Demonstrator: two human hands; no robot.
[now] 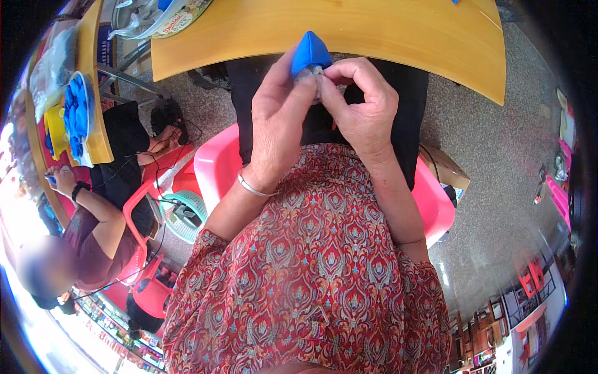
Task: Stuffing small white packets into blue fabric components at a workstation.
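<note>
Over the near edge of the table, my left hand (276,115) grips a small blue cloth piece (310,52), sewn to a point that faces up and away from me. A greyish-white, fluffy wad that looks like stuffing (309,75) shows at its lower end. My right hand (367,103) pinches at that wad with thumb and forefinger, close against the left thumb. The fingers of both hands partly cover the cloth's lower part, so its opening cannot be made out.
A yellow wooden table (374,28) curves ahead of me, with a round tin (163,19) at its far left. To my left, a co-worker's hand (63,181) is near a tray of blue pieces (78,118). A teal basket (182,215) and a cardboard box (450,167) flank my pink chair (215,163).
</note>
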